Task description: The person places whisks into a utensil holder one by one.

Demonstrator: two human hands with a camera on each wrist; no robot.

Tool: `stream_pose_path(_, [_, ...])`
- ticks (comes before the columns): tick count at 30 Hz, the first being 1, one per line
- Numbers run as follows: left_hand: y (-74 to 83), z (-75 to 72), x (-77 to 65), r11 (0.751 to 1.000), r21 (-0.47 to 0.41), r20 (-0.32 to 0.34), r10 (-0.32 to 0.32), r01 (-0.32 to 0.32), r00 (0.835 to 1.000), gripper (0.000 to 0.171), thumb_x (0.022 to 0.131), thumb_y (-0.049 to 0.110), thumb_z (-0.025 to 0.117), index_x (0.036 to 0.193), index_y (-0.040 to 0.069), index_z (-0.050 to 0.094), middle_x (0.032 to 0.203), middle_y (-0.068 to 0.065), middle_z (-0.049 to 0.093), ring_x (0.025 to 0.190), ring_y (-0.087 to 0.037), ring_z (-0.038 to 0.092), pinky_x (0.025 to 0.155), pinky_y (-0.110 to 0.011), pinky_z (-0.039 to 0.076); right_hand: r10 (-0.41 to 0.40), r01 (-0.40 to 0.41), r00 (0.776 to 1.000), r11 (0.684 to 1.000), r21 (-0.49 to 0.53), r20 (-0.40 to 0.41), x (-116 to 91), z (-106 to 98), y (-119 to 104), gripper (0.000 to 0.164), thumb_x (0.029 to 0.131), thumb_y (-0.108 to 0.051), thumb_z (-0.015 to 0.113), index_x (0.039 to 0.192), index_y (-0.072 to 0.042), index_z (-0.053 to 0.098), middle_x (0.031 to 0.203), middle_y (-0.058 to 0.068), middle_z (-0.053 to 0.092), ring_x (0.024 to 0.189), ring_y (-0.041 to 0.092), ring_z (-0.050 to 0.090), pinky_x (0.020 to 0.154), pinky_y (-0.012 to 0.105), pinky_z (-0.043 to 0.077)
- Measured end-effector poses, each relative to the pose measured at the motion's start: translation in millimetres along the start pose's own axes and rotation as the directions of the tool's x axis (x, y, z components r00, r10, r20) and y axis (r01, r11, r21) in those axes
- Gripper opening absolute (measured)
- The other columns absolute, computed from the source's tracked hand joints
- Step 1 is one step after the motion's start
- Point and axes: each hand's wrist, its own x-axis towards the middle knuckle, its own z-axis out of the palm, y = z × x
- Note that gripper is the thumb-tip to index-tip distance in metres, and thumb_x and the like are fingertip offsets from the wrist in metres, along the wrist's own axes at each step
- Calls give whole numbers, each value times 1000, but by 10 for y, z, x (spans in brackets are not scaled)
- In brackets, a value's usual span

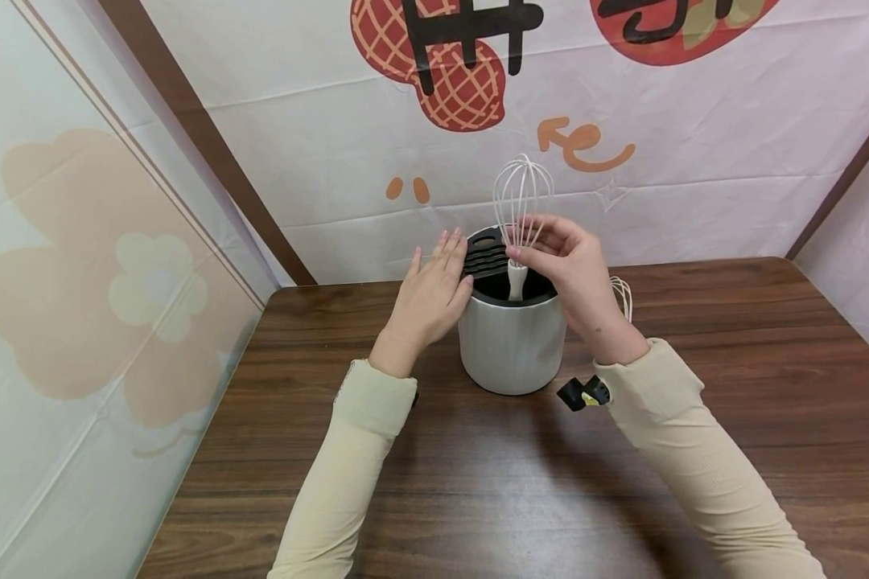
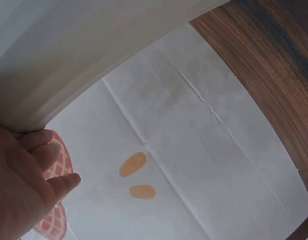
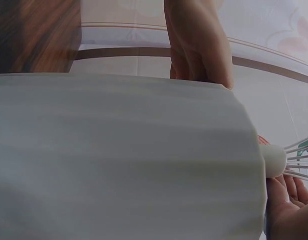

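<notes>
A white whisk (image 1: 517, 277) stands handle-down in the mouth of a white round utensil holder (image 1: 510, 350) with a black inner rim. My right hand (image 1: 582, 277) pinches it between thumb and fingers, low on the wires just above the handle. In the right wrist view, the top of the whisk handle (image 3: 274, 161) pokes out past the holder's rim. My left hand (image 1: 430, 297) rests against the holder's left side at the rim, fingers extended. Beside those fingers, a black slotted piece (image 1: 483, 259) covers the left part of the opening.
White wire loops (image 1: 623, 296) show behind my right wrist, on the table's far side. The holder stands on a dark wooden table (image 1: 478, 490), close to its back edge. A printed cloth (image 1: 319, 145) hangs behind, and another (image 1: 80, 322) hangs on the left.
</notes>
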Motion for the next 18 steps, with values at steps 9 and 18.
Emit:
stream_pose_path(9, [-4, 2, 5, 1000, 6, -5, 2, -2, 1000, 57, 100, 30, 28, 150, 4, 20, 157, -5, 13, 144, -16, 6, 115, -46, 4, 9, -9, 1000, 1000, -7, 11, -1, 3, -16, 33, 79, 12, 65, 111, 3, 61, 98, 6, 70, 93, 14, 66, 79, 25, 52])
stream_pose_path(18, [-1, 5, 5, 1000, 0, 2, -5, 5, 1000, 57, 101, 30, 28, 150, 4, 19, 157, -5, 13, 144, -15, 5, 115, -45, 4, 37, -38, 999, 999, 30, 38, 6, 11, -26, 32, 78, 14, 65, 107, 0, 60, 103, 11, 69, 96, 17, 65, 83, 26, 52])
